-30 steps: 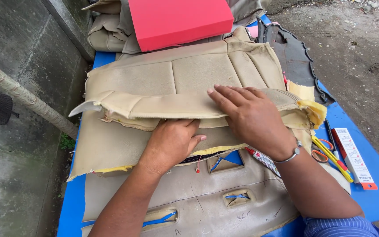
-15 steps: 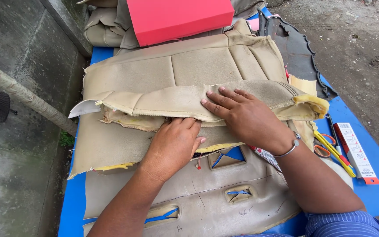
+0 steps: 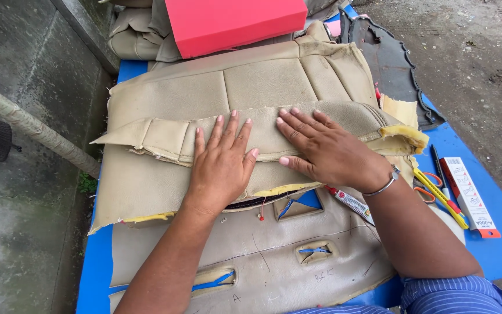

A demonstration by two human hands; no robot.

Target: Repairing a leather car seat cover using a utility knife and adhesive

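A beige leather seat cover (image 3: 233, 87) with yellow foam backing lies spread on a blue table (image 3: 472, 174). Its near edge is folded back into a long flap (image 3: 164, 136). My left hand (image 3: 222, 166) lies flat on that flap, fingers spread. My right hand (image 3: 326, 151), with a metal bracelet at the wrist, presses flat on the flap just to the right. Both palms face down and hold nothing. A second beige panel (image 3: 262, 256) with cut slots lies under my forearms.
A red box (image 3: 233, 23) sits on more beige covers at the far end. A dark cover (image 3: 390, 58) lies far right. Scissors (image 3: 431, 186), a pen, a yellow tool and a white-and-red box (image 3: 469, 197) lie at the right. Concrete ground lies left.
My left hand slid from under the fold up onto the flap and opened flat. My right hand moved right along the flap.
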